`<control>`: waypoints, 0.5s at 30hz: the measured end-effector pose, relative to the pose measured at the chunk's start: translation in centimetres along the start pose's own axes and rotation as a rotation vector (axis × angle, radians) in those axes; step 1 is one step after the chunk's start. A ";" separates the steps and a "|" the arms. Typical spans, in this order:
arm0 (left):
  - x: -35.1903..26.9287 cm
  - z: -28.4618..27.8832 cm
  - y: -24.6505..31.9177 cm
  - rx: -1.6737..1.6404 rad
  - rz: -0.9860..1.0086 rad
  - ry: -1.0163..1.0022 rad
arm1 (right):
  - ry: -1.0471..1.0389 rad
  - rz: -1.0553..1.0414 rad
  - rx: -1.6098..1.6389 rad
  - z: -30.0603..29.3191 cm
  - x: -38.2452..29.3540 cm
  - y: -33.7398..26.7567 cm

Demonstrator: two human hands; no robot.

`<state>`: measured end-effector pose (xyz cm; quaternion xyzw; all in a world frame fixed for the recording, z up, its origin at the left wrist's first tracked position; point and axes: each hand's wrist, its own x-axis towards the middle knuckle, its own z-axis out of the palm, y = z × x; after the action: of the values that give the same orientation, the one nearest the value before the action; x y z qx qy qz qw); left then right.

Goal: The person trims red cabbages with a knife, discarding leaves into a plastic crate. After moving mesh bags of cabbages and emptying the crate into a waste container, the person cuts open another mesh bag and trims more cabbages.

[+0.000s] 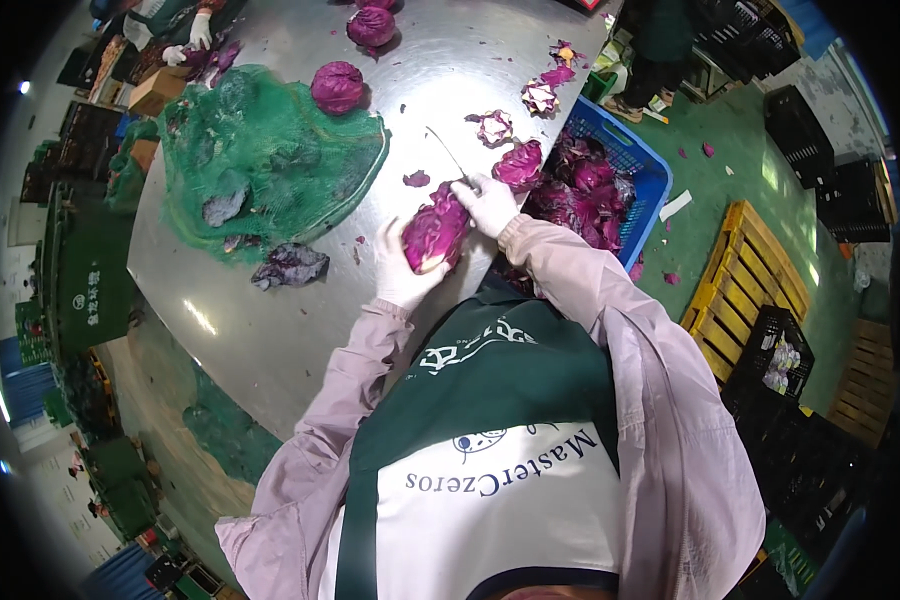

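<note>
On a metal worktable (270, 352), my gloved left hand (401, 266) cups the near side of a red cabbage (431, 236). My gloved right hand (487, 202) is at its far right side, fingers closed on a thin, dark tool (446, 150), perhaps a knife; its handle is hidden in the hand. A loose cabbage leaf (416, 178) lies just beyond. To the right are another purple cabbage piece (520, 165) and a cut core with pale stubs (493, 127). Whole red cabbages (337, 88) stand farther back. A green mesh bag (270, 161) lies at the left.
A blue plastic crate (649, 161) full of purple leaves stands against the table's right edge. Wilted leaves (291, 266) lie near the mesh bag. Yellow pallets (750, 270) and black crates stand on the green floor. Other people work at the far left and far right.
</note>
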<state>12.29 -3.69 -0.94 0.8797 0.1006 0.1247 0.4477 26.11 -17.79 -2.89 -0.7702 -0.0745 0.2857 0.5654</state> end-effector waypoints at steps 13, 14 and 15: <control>-2.5 0.1 -7.4 -0.414 -0.385 0.222 | 0.306 0.008 -0.466 -4.2 1.3 4.2; -2.9 0.7 -8.3 -0.343 -0.360 0.272 | 0.331 -0.045 -0.469 -4.1 0.7 2.7; -2.3 1.6 -5.9 -0.283 -0.331 0.296 | 0.455 -0.219 -0.443 -4.1 0.0 2.3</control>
<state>10.25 -2.15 -6.94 0.7520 0.2893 0.1899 0.5610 27.73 -21.97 -4.19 -0.9058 -0.0893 0.0209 0.4137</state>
